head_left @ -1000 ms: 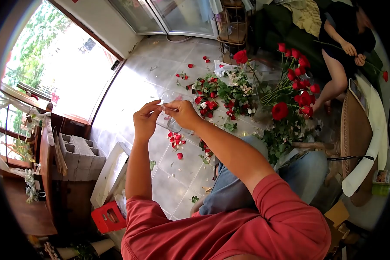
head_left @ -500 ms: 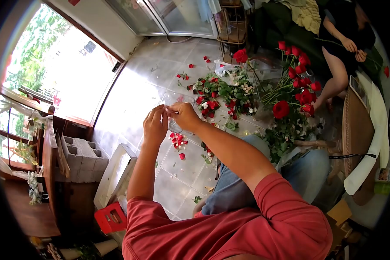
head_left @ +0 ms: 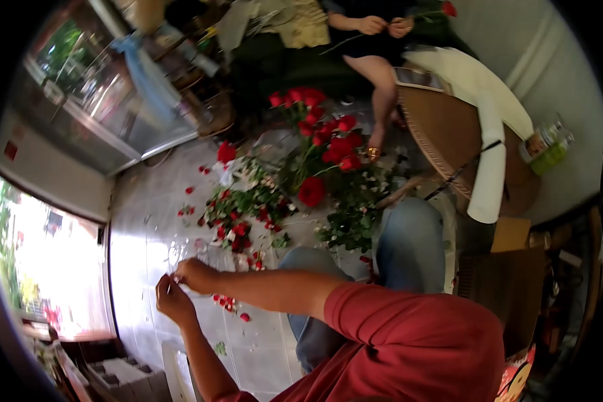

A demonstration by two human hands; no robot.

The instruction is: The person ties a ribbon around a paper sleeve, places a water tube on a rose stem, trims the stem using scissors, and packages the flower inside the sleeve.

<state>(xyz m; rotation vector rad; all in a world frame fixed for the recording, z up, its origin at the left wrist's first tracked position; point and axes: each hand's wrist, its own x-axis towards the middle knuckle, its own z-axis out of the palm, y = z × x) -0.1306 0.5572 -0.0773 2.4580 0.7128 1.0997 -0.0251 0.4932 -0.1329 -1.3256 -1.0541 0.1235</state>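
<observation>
My left hand (head_left: 174, 301) is closed in a pinch, held out in front of me above the tiled floor. Right beside it, my right hand (head_left: 197, 275) is pinched too, the fingertips of both almost meeting. Whatever lies between the fingers is too small and blurred to name; something see-through may hang near them. Below and to the right, red petals (head_left: 226, 303) are scattered on the tiles. Further out is a heap of cut leaves and petals (head_left: 241, 211), with a bunch of red roses (head_left: 328, 137) beside it.
Another person's hands (head_left: 385, 27) hold a single long-stemmed rose (head_left: 449, 9). A brown table (head_left: 442, 134) carries a phone and a rolled white sheet (head_left: 487, 164). Grey blocks (head_left: 124, 378) stand at lower left, near a bright doorway (head_left: 60, 268). Glass doors (head_left: 107, 100) are at upper left.
My view has swung to the right, so the roses and the other person sit further left in it. Both my hands stay pinched close together.
</observation>
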